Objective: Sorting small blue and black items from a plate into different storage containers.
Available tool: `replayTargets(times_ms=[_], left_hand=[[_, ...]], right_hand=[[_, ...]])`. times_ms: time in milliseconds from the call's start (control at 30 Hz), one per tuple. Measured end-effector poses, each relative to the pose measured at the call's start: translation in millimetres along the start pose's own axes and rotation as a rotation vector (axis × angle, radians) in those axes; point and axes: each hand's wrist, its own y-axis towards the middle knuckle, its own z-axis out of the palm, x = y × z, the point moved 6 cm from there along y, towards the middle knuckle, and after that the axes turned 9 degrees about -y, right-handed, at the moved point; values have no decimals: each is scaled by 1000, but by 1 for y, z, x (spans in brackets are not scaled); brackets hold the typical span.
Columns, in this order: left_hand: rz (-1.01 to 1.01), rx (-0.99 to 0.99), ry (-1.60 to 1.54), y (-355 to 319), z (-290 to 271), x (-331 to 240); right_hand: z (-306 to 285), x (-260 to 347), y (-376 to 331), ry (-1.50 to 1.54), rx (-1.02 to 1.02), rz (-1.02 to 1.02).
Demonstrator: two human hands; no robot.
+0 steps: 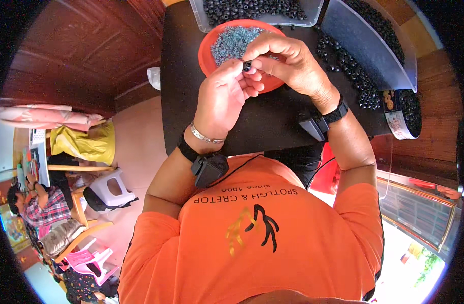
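A small black round piece [247,66] with a hole in it sits between the fingertips of both hands, over the near part of a red-orange bowl [206,55]. My left hand [220,99], palm up, pinches it between thumb and fingers from the left. From the right, my right hand [295,66] meets it with thumb and forefinger closed at the tips. Many tiny silvery-blue metal pieces [232,43] lie in the bowl, too small to name exactly. My right hand hides part of the bowl's right side.
Two clear plastic bins stand on the dark table [183,81]: a far bin [199,14] and a right bin [366,43], both holding black pieces. Loose black pieces [351,71] lie beside the right bin, near a small tub [399,126]. Another person [44,205] sits far left.
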Motion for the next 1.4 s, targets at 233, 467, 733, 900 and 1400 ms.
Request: replayTargets(times_ms=[233,467,733,900,1400], left_hand=[[14,7,-10,0,1,-2],[8,52,-106,0,1,-1],[20,32,-57,-2,4,-4],[29,39,-42,-2,4,-5],[39,29,-47,-2,2,-7]], right_hand=[[2,0,1,22,40,22],[6,2,-1,98,22,32],[2,4,0,108,-43,-62],[2,0,-1,165,-58,36],[2,4,0,29,-66,-46]])
